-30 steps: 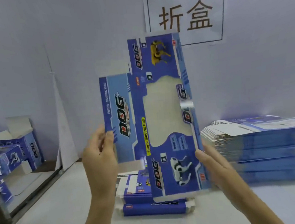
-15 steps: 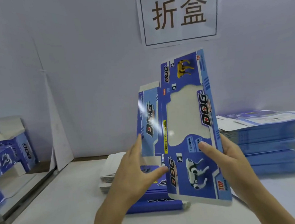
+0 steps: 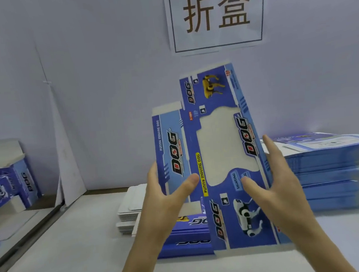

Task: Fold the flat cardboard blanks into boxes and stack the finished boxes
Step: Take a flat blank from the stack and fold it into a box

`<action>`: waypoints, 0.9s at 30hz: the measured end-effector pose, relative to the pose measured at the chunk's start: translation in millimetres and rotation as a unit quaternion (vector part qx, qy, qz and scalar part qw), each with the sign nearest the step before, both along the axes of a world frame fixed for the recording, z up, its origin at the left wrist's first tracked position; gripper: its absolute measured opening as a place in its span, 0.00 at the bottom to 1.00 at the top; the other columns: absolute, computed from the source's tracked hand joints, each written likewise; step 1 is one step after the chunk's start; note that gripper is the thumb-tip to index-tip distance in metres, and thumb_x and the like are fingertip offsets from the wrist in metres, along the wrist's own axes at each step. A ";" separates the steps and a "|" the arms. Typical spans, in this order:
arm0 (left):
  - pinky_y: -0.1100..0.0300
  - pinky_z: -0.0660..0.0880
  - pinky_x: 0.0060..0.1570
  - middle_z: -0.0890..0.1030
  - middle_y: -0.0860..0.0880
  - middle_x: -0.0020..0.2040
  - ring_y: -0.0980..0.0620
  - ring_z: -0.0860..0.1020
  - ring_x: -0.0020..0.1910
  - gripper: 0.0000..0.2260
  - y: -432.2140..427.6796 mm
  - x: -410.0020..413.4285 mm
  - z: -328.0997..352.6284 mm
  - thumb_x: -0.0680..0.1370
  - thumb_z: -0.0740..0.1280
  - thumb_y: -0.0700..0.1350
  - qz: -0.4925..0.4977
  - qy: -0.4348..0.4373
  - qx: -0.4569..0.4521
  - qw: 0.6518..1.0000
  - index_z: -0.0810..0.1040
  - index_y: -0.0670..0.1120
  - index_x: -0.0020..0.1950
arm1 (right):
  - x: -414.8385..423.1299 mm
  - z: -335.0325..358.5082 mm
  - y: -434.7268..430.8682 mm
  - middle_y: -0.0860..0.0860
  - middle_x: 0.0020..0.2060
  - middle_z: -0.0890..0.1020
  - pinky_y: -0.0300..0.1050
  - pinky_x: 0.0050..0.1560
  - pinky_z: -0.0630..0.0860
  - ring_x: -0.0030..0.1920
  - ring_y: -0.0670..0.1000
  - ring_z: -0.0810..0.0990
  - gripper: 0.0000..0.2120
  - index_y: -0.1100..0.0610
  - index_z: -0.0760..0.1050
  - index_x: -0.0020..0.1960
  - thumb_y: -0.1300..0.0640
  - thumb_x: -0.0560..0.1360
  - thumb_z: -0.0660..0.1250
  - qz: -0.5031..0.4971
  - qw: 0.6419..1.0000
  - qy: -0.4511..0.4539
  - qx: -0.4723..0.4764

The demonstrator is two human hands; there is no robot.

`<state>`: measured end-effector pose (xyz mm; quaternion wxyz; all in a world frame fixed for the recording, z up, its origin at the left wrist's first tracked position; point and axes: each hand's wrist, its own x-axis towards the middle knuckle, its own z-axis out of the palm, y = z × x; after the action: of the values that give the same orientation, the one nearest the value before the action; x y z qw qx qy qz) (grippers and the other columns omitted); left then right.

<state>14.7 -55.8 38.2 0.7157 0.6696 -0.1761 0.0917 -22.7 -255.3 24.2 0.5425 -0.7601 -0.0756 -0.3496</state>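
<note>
Fingers of the left hand and right hand grip the flat blue printed cardboard blank. A tall stack of blue flat blanks lies at three o'clock. The held blank's long axis is upright, its top tipped toward one o'clock.

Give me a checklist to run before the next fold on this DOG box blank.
1. Left hand holds the blank by its left panel, thumb on the front: ok.
2. Right hand holds the right edge, thumb on the front: ok.
3. Blank opened into a tube: not ok, it looks flat.
4. Bottom flap clear of the small pile on the table: cannot tell.
5. Stack of flat blanks lies beside the right hand: ok.
6. Space on the folded boxes at the left: cannot tell, cut off by the frame.
</note>
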 end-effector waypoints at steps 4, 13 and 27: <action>0.72 0.75 0.33 0.79 0.54 0.54 0.63 0.81 0.46 0.23 1.9 1.5 -0.9 0.62 0.70 0.57 0.045 0.006 -0.033 0.998 0.67 0.57 0.53 | 1.9 2.0 0.6 0.37 0.59 0.80 0.49 0.53 0.82 0.56 0.43 0.82 0.26 0.41 0.64 0.74 0.55 0.79 0.65 0.007 0.998 0.010 0.066; 0.68 0.79 0.38 0.79 0.65 0.49 0.65 0.79 0.50 0.31 -13.2 -5.5 -8.4 0.59 0.72 0.61 0.051 -0.048 -0.022 0.997 0.66 0.60 0.60 | 0.2 7.1 9.9 0.42 0.59 0.81 0.48 0.55 0.80 0.59 0.45 0.80 0.27 0.45 0.68 0.72 0.50 0.75 0.71 -0.002 0.995 -0.028 0.095; 0.69 0.78 0.42 0.79 0.63 0.55 0.60 0.81 0.54 0.42 -28.0 -22.1 -6.1 0.60 0.79 0.58 0.011 -0.101 -0.035 0.994 0.59 0.68 0.67 | -2.3 1.9 33.2 0.30 0.63 0.75 0.30 0.58 0.73 0.63 0.31 0.72 0.35 0.38 0.60 0.74 0.44 0.69 0.67 0.017 0.997 -0.027 0.064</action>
<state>-7.4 -83.8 32.1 0.7161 0.6335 -0.2366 0.1727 -25.1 -222.0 26.1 0.5940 -0.7124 -0.0810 -0.3648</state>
